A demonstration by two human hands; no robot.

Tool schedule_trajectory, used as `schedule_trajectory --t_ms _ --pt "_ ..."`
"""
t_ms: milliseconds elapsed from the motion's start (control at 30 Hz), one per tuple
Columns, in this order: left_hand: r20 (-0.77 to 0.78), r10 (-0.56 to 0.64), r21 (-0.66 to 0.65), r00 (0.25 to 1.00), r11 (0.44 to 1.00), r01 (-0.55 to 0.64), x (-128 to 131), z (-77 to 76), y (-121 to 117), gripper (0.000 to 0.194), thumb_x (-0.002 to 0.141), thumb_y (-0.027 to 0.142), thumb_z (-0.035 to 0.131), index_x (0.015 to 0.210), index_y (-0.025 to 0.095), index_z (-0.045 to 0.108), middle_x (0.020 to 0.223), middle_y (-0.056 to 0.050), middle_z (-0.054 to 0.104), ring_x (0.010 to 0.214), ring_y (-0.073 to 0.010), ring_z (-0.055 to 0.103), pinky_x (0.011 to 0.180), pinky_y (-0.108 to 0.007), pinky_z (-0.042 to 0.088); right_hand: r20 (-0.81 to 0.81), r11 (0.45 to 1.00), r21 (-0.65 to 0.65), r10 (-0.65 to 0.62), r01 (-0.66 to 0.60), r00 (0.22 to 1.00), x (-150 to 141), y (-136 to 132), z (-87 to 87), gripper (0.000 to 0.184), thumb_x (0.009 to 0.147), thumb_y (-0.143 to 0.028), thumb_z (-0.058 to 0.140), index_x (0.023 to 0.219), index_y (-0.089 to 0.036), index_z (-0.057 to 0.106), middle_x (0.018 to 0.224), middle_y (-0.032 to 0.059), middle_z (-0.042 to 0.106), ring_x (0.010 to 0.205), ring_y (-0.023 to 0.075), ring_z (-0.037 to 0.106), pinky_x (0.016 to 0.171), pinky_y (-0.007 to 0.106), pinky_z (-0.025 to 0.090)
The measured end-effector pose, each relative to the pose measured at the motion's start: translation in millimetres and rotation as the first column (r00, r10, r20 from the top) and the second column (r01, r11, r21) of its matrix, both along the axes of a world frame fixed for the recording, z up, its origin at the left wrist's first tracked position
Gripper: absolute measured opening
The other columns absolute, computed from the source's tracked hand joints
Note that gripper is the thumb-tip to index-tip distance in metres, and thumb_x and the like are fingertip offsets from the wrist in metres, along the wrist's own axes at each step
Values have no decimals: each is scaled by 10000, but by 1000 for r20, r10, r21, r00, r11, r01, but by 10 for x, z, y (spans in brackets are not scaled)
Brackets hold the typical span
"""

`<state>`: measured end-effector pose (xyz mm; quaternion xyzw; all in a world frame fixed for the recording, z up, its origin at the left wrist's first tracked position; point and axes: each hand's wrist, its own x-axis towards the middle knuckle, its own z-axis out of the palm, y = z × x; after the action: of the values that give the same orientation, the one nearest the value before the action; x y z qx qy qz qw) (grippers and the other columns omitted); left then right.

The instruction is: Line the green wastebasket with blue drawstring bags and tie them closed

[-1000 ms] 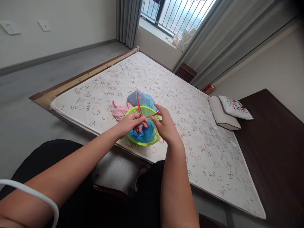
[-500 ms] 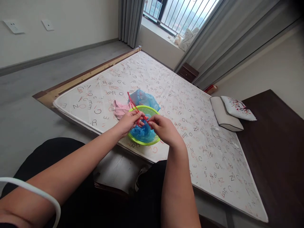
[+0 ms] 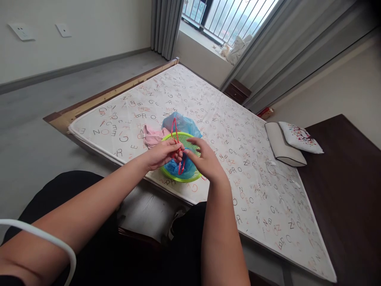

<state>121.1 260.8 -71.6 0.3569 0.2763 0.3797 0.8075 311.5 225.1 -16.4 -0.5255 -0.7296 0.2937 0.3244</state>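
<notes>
My left hand (image 3: 165, 153) pinches a red string (image 3: 175, 129); one loop of it rises above the fingers and another part hangs below them. Close beside it is my right hand (image 3: 204, 159), its fingers apart and its thumb near the left fingertips. Both hands are over a lime-green basket (image 3: 178, 180) of open mesh. Inside the basket lies crumpled blue plastic (image 3: 190, 171). A pink cloth (image 3: 153, 137) rests left of the basket, and a pale blue plastic bag (image 3: 189, 124) sits behind it.
The basket stands near the edge of a letter-printed mattress (image 3: 208, 107). A beige pillow (image 3: 279, 143) and a white cushion (image 3: 300, 137) lie at the right, by a dark headboard (image 3: 342, 178). A white cable (image 3: 44, 238) crosses my left arm.
My right hand has let go of the red string and its fingers have spread. The string now stands in an upright loop above my left hand, with a part hanging below.
</notes>
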Motion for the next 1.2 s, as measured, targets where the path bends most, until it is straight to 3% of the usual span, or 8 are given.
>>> schedule_trajectory --t_ms 100,233,433,633,800,900,1033,1200 --pt "-231 56 185 971 983 -12 -19 -25 41 316 803 437 804 838 137 714 759 -52 720 682 -153 659 685 -278 535 61 981 -188 59 -46 996 10 18 -84 315 935 -388 615 1218 -260 667 987 28 694 892 195 630 829 364 483" --pt "-506 363 476 783 874 -98 -25 -61 55 272 850 440 729 822 171 760 817 -50 755 823 -211 681 824 -320 519 119 963 -269 19 14 993 -16 24 -119 269 918 -374 604 1130 -243 704 889 13 671 790 183 586 750 337 454" --pt "-379 567 652 731 725 -223 42 6 -101 307 922 461 630 906 182 757 1017 -84 773 1042 -245 687 1005 -353 483 -52 929 -369 -56 33 997 -52 82 -243 515 966 -662 465 964 -208 707 999 51 722 922 207 634 833 342 483" --pt "-305 423 684 853 721 -112 52 48 -197 402 947 541 586 858 178 734 971 -94 754 987 -242 684 982 -357 505 -253 919 -387 -181 73 950 -154 113 -361 705 941 -799 345 1070 -228 737 1162 80 727 1084 218 652 947 362 503" --pt "-336 254 749 907 656 94 25 14 -182 439 1012 519 483 850 190 725 968 -95 742 1003 -235 668 1037 -375 470 -467 898 -440 -210 -20 859 -216 133 -375 613 855 -766 563 1010 -193 715 888 68 722 898 209 675 858 360 543" --pt "-282 304 751 910 660 12 -55 74 -122 428 1021 496 481 814 193 701 1198 -119 723 1205 -257 615 1130 -393 405 -599 914 -386 -354 128 718 -35 206 -399 557 841 -761 572 825 -207 619 1025 101 739 908 211 693 823 358 555" --pt "-313 386 747 868 664 -26 -188 146 -12 434 977 527 557 748 189 703 1386 -115 648 1333 -283 537 1188 -409 340 -685 836 -359 -538 415 490 280 271 -422 537 822 -741 600 767 -211 524 1154 121 731 834 181 685 762 339 552" --pt "-388 326 676 862 737 26 -213 42 24 444 955 566 570 771 183 701 1274 -137 703 1225 -282 617 1126 -434 412 -683 845 -333 -522 418 512 334 240 -422 485 873 -688 593 817 -207 568 1119 107 746 780 151 673 744 310 545"
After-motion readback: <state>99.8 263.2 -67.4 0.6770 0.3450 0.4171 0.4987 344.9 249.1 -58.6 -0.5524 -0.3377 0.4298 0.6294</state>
